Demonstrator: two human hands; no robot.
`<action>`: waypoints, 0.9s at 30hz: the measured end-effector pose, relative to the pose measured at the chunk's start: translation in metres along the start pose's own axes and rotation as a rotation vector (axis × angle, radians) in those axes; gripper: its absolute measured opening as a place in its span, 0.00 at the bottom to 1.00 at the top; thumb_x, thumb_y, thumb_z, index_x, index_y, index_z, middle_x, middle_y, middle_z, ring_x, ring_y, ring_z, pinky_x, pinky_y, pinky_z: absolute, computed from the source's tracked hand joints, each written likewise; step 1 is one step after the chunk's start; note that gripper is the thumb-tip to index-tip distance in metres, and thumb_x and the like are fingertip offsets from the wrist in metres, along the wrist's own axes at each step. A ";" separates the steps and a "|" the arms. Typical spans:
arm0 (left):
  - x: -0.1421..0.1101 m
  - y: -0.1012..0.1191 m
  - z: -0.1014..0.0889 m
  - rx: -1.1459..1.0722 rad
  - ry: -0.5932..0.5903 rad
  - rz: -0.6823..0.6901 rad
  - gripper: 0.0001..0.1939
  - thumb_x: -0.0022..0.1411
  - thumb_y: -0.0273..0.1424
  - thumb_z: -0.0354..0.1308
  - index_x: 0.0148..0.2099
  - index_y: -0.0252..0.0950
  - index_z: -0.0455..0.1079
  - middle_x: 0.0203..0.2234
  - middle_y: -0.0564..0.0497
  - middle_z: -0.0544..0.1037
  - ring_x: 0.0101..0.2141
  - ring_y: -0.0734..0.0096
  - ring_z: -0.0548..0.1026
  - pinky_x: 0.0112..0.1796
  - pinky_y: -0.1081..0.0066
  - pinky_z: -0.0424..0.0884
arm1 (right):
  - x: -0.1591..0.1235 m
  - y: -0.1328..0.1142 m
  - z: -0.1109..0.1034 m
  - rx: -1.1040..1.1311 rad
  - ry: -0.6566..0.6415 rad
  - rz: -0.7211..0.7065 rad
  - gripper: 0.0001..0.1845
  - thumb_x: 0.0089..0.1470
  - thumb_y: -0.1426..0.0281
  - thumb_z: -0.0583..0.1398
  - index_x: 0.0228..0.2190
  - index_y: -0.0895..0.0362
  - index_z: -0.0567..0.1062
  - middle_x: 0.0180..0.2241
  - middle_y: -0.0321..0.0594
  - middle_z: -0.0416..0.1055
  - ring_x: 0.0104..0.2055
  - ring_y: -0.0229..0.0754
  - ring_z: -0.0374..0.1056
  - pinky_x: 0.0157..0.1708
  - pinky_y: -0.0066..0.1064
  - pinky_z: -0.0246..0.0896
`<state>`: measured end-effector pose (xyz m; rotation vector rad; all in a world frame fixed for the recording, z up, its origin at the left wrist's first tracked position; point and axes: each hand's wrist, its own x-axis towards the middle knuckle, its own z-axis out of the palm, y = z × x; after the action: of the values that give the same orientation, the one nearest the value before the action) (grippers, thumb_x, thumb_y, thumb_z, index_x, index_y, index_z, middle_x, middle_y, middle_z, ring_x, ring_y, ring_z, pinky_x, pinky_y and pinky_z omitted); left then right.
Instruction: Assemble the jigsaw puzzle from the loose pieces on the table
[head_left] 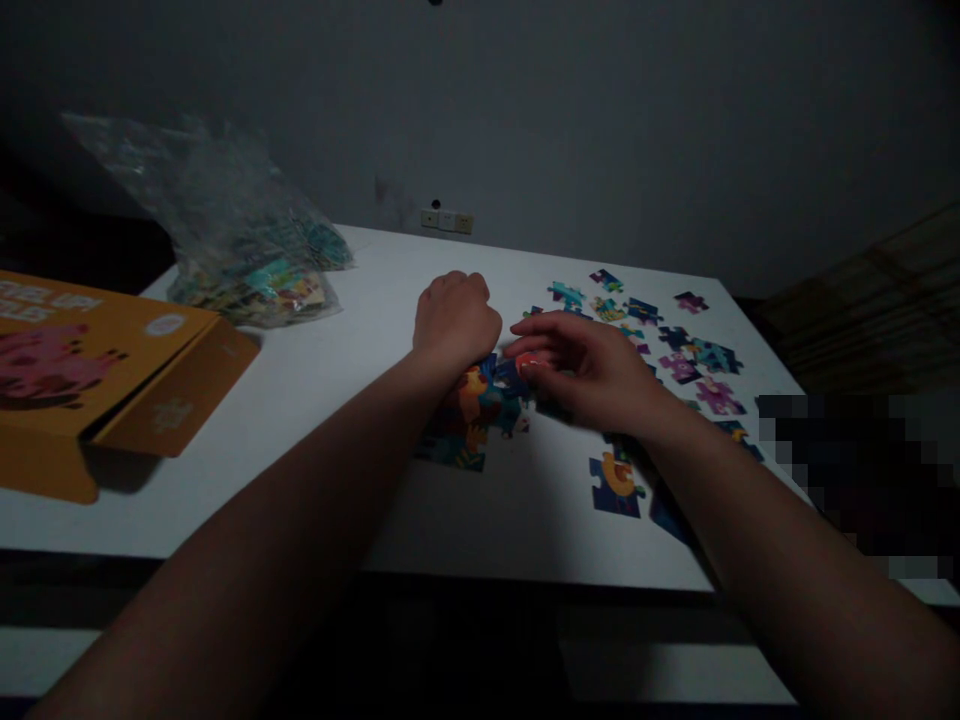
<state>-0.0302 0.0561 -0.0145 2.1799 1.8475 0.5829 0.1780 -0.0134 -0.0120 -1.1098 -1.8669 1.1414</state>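
My left hand (pixel 457 315) is closed, knuckles up, at the upper edge of a partly joined jigsaw section (pixel 472 420). Its fingertips are hidden, so what they hold, if anything, does not show. The section is dark blue and teal with an orange figure, and my left wrist covers part of it. At its right edge, my right hand (pixel 592 365) curves its thumb and fingers around a red and blue puzzle piece (pixel 531 362). Whether that piece is joined to the section is hard to tell. Below the right hand lies a loose piece with a yellow-orange figure (pixel 619 485).
Several loose puzzle pieces (pixel 718 395) are scattered on the right of the white table (pixel 375 290). An orange puzzle box (pixel 112 370) with an open flap stands at the left. Behind it is a clear plastic bag (pixel 255 260) of pieces. A wall socket (pixel 447 221) is beyond the far edge.
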 end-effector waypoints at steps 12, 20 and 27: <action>-0.002 0.005 -0.003 -0.003 -0.032 -0.027 0.25 0.76 0.23 0.56 0.68 0.36 0.84 0.68 0.33 0.83 0.69 0.43 0.77 0.72 0.47 0.72 | -0.005 -0.010 0.002 -0.006 -0.080 -0.001 0.27 0.60 0.68 0.73 0.60 0.51 0.85 0.57 0.48 0.88 0.46 0.47 0.85 0.47 0.41 0.84; -0.001 0.003 0.001 -0.001 -0.008 -0.011 0.23 0.77 0.24 0.57 0.67 0.35 0.85 0.66 0.33 0.84 0.68 0.41 0.79 0.71 0.45 0.75 | -0.008 -0.012 0.008 0.136 -0.142 0.108 0.29 0.62 0.66 0.76 0.62 0.51 0.82 0.47 0.45 0.90 0.49 0.51 0.89 0.48 0.42 0.86; -0.001 0.003 0.001 0.001 0.004 -0.010 0.24 0.76 0.23 0.57 0.66 0.38 0.86 0.66 0.34 0.85 0.67 0.42 0.79 0.71 0.43 0.75 | -0.008 -0.012 0.005 0.140 -0.171 0.107 0.22 0.70 0.59 0.74 0.61 0.50 0.86 0.51 0.46 0.90 0.52 0.51 0.87 0.54 0.45 0.84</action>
<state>-0.0270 0.0547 -0.0144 2.1708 1.8602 0.5846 0.1732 -0.0250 -0.0039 -1.0725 -1.8400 1.4452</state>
